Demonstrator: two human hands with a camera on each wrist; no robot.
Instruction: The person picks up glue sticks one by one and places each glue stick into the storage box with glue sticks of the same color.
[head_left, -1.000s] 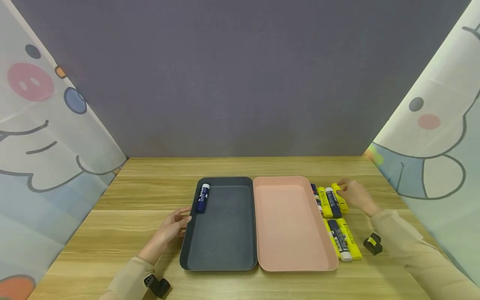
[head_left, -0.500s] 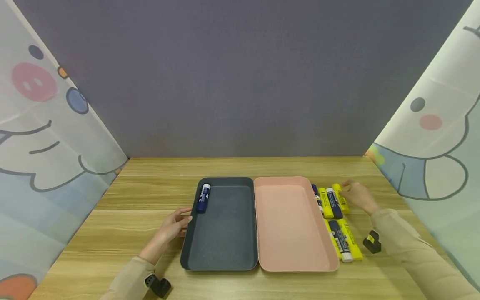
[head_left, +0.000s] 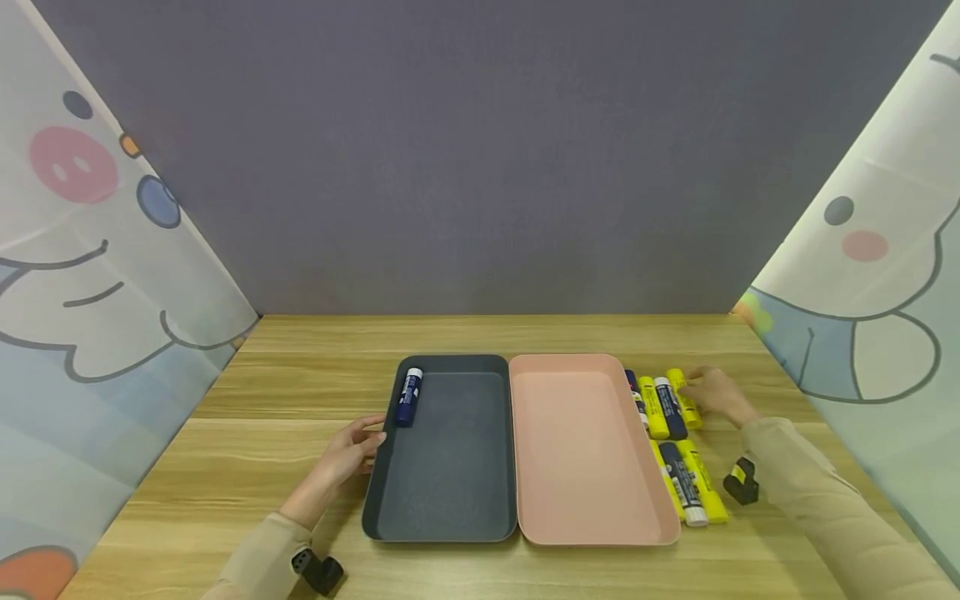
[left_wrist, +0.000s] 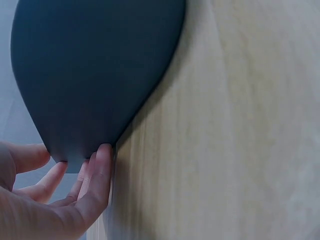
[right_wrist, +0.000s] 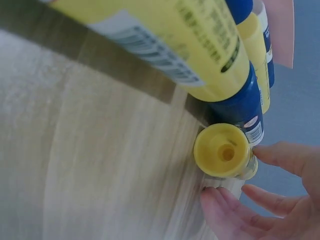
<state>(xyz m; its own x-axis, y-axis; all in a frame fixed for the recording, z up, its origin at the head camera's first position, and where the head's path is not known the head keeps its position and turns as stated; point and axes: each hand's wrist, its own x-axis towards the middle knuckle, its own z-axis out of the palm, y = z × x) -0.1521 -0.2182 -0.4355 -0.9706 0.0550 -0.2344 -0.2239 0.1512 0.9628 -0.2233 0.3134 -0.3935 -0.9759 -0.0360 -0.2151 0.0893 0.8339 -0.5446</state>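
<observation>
My left hand is at the left side of a dark grey tray. Its thumb lies over the rim while the fingers press the outer wall, as the left wrist view shows. Inside that tray, near its left wall, lies a navy glue stick with a white cap. My right hand reaches around the yellow glue stick at the right end of the far row. In the right wrist view the thumb is against this yellow stick's side, and the other fingers stand slightly apart below it.
Beside the dark tray stands a pink tray. Along its right side lie two rows of yellow and navy glue sticks, among them a yellow one and a navy one. A grey panel closes off the back.
My right hand's fingers have drawn in a little around the yellow glue stick, which lies in the same place. The left hand keeps its place on the dark tray. The view has shifted slightly.
</observation>
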